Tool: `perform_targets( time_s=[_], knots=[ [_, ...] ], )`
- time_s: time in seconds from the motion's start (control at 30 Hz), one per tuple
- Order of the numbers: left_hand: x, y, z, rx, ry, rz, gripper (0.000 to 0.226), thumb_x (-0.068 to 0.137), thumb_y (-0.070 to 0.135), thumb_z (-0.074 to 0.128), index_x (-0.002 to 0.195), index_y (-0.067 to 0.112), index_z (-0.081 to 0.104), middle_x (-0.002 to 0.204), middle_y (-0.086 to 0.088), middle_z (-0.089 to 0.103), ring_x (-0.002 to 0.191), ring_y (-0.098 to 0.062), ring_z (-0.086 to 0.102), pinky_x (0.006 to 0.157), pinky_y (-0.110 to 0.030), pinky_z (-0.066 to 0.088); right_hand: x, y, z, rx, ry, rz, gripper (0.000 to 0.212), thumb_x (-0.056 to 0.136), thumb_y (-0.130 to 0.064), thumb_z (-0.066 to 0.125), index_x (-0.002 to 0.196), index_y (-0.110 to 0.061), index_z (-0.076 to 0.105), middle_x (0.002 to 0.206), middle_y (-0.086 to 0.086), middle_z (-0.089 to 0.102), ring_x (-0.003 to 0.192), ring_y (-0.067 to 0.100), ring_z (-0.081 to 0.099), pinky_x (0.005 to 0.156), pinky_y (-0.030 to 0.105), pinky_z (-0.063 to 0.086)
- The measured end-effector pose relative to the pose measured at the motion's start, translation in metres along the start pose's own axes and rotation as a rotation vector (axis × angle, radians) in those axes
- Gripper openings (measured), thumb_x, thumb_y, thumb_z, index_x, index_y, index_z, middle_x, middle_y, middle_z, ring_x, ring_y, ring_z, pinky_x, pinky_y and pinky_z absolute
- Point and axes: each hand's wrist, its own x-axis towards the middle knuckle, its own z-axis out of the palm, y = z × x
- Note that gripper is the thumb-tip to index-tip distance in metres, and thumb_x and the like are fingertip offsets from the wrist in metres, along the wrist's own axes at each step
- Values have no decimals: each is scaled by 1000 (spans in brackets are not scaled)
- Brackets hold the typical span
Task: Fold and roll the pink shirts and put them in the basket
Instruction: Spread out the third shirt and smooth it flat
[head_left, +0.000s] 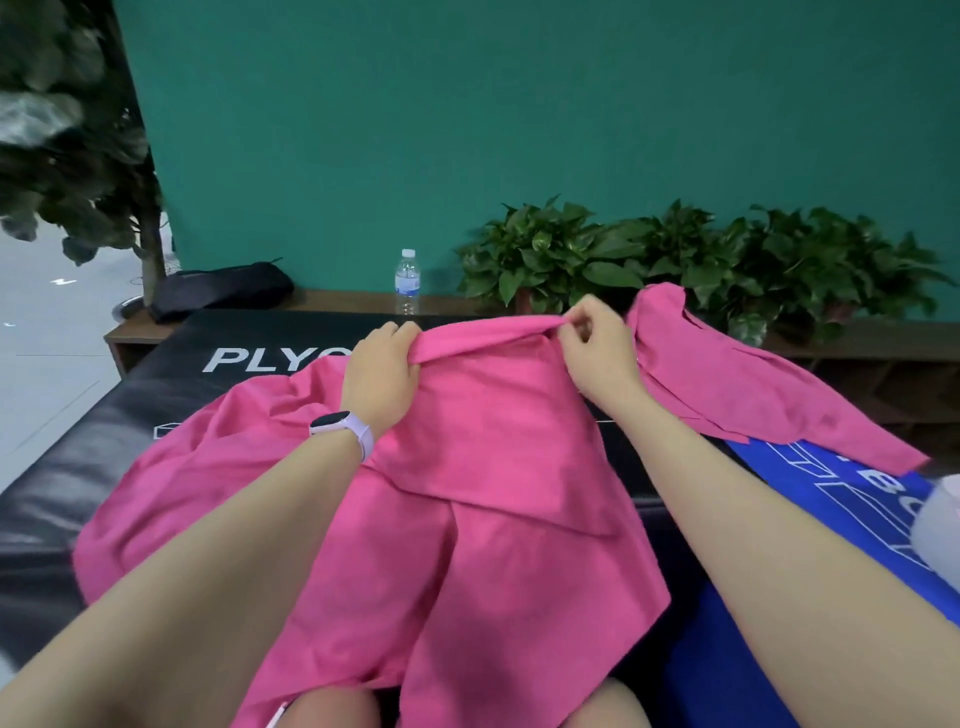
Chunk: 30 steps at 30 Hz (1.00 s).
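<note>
Pink shirt (467, 467) partly folded, far edge pinched by left hand (382, 371) and right hand (597, 343); rolling pending, basket unseen.

— What's your work surface?
— You have a black padded box (93, 467) printed "PLYO", with a blue padded box (852, 499) just beside it on your right.
— What lies on them?
— Your pink shirt (493, 467) sprawls across the black one; a sleeve reaches the blue.

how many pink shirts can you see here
2. One pink shirt lies spread over the black mat, its far edge gripped by both hands. A second pink shirt lies to the right, past the right hand. More may be hidden underneath.
</note>
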Motion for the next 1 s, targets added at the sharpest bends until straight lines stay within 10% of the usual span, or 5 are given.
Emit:
perform_targets(
  time_s=[0.2, 0.4, 0.53, 0.83, 1.0],
  knots=[
    [5, 4, 3, 65, 124, -58, 19, 79, -1, 53, 97, 5, 57, 92, -14, 54, 81, -37, 49, 71, -43, 35, 27, -25, -1, 54, 32, -152, 13, 100, -18, 49, 88, -16, 53, 65, -9, 50, 59, 5, 42, 58, 23, 33],
    [28, -27, -7, 81, 187, -204, 32, 76, -5, 48, 103, 5, 62, 93, -18, 59, 87, -42, 55, 75, -46, 39, 47, -4, -20, -312, -680, 127, 52, 81, -71, 67, 67, -21, 69, 58, -10, 61, 49, 7, 51, 56, 28, 42],
    [33, -29, 10, 95, 146, -249, 33, 79, -3, 48, 106, 7, 63, 93, -17, 59, 86, -41, 54, 75, -46, 40, 60, 22, -21, -362, -950, 293, 27, 86, -50, 75, 76, -25, 78, 74, -8, 74, 68, 13, 69, 67, 26, 55],
    [34, -41, 71, 6, 3, -295, 35, 81, -2, 47, 106, 11, 66, 94, -15, 63, 89, -40, 58, 75, -45, 45, 71, 100, 5, -590, -114, 14, 19, 94, -29, 65, 81, -16, 58, 75, 7, 58, 74, 29, 51, 65, 37, 41],
    [40, -72, 88, -25, -34, -427, 24, 91, 5, 45, 100, 11, 66, 96, -17, 66, 93, -42, 61, 79, -46, 48, 65, 113, 8, -511, -813, 443, 41, 86, -51, 75, 66, -16, 67, 60, -3, 53, 54, 14, 52, 52, 26, 38]
  ],
)
